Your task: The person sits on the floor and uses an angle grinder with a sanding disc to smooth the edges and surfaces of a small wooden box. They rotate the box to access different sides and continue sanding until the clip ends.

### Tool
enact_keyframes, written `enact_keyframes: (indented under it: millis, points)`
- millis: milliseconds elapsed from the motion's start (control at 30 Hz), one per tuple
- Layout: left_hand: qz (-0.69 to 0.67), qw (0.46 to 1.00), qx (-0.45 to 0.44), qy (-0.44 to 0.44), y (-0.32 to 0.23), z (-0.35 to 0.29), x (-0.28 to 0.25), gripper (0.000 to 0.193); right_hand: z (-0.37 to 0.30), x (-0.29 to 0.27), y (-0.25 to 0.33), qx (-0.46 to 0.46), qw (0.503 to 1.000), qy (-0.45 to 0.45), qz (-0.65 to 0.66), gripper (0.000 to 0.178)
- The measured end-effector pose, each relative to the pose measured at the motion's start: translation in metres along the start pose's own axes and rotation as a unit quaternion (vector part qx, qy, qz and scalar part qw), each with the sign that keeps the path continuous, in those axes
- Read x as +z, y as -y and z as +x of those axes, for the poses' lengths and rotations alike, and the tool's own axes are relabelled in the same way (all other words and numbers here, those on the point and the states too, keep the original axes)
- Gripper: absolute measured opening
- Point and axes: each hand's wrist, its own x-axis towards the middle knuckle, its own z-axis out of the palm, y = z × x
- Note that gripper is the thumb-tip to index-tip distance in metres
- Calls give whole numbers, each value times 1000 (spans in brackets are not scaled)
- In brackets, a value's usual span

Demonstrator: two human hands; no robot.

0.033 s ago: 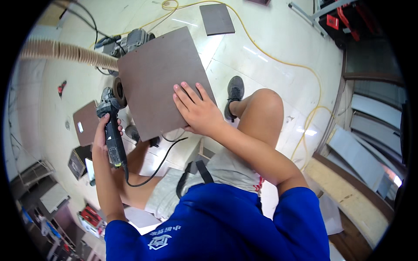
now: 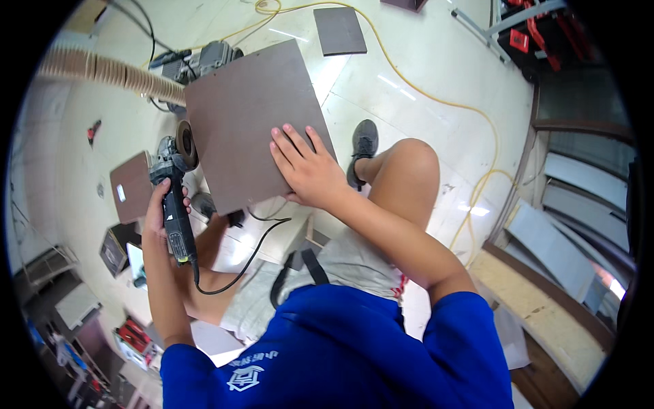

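My left hand (image 2: 163,211) is wrapped round the dark body of an angle grinder (image 2: 178,232), which stands nearly upright. The grinder's brown disc (image 2: 184,144) is right by the left edge of a flat brown board (image 2: 248,123); whether they touch, I cannot tell. My right hand (image 2: 310,167) lies on the board's near right part, fingers spread flat across its face and the thumb by its near edge. What carries the board underneath is mostly hidden.
A ribbed beige hose (image 2: 112,73) runs to a grey motor-like machine (image 2: 216,56) behind the board. A yellow cable (image 2: 443,100) curves over the floor, near another brown panel (image 2: 340,31). White panels (image 2: 548,238) lean at right. A black power cord (image 2: 252,258) trails from the grinder.
The whole view has shifted slightly. My hands, the grinder and the board keep nearly the same places relative to one another.
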Motion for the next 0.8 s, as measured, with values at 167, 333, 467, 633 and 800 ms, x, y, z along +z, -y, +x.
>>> enact_keyframes:
  millis: [167,333,467,633,800]
  points:
    - [-58,998,-34,21,41,-36,-28,40,4,0,0,-5,999,23,-34,101]
    - [-132,990,-47,-21,66,-56,-49,47,4,3,10,-15,1000,-1,-22,104]
    - [-127,992,-21,16,103,-65,-64,39,4,8,13,-23,999,7,-48,107]
    - [-82,996,15,8,130,-87,-57,42,4,9,19,-30,997,20,-72,106]
    - [-76,996,0,43,149,-87,-55,45,4,14,21,-26,993,20,-115,104]
